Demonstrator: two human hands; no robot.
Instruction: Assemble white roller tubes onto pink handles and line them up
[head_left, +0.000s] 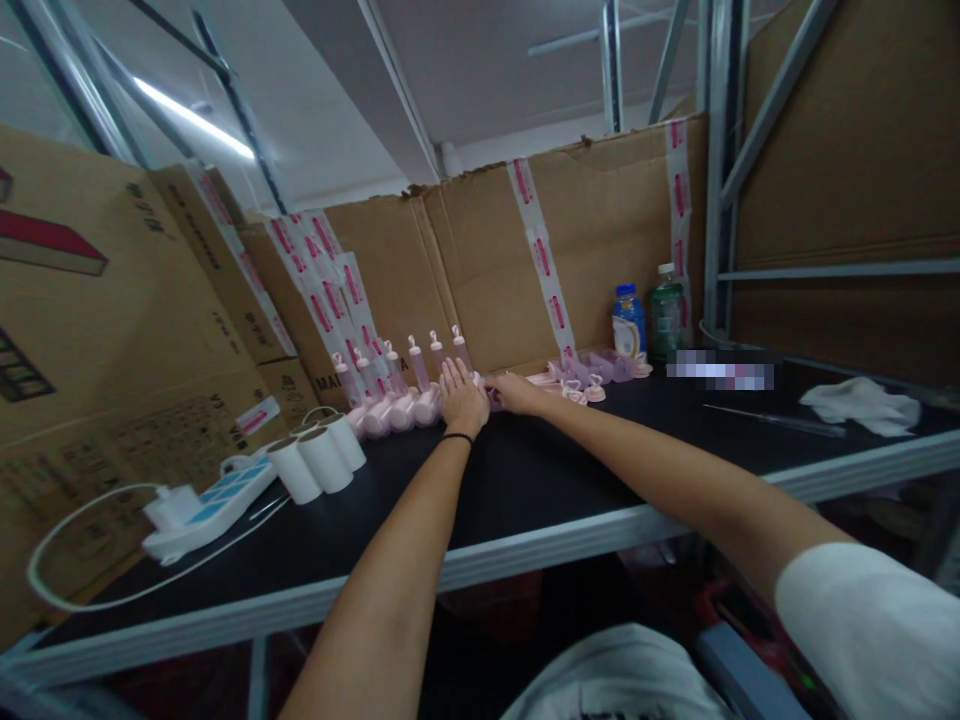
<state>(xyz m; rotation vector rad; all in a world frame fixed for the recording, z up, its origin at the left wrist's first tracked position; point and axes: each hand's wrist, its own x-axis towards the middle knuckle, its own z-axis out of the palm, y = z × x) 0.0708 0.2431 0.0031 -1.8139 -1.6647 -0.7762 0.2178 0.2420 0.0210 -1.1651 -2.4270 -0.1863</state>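
Observation:
My left hand (pixel 465 402), with a dark bead bracelet at the wrist, lies with its fingers stretched out against the right end of a row of pale pink round-ended parts (pixel 401 410). Several slim translucent pink tubes with looped tips (pixel 418 365) stand upright behind that row. Close beside the left hand, my right hand (pixel 517 394) is closed, its fingertips bent toward a purplish-pink piece (pixel 494 398) mostly hidden by the hands. What exactly the right fingers grip cannot be made out. To the right lie small pink loop-topped pieces (pixel 595 389) and translucent purple parts (pixel 600 368).
Three white rolls (pixel 330 455) stand left of centre, beside a power strip (pixel 214 508) with a plug and cable. A blue-capped bottle (pixel 628 322), a green bottle (pixel 666 312), a thin metal tool (pixel 772 417) and a white cloth (pixel 859 405) are at the right. Cardboard walls (pixel 480 260) enclose the black tabletop (pixel 540 490).

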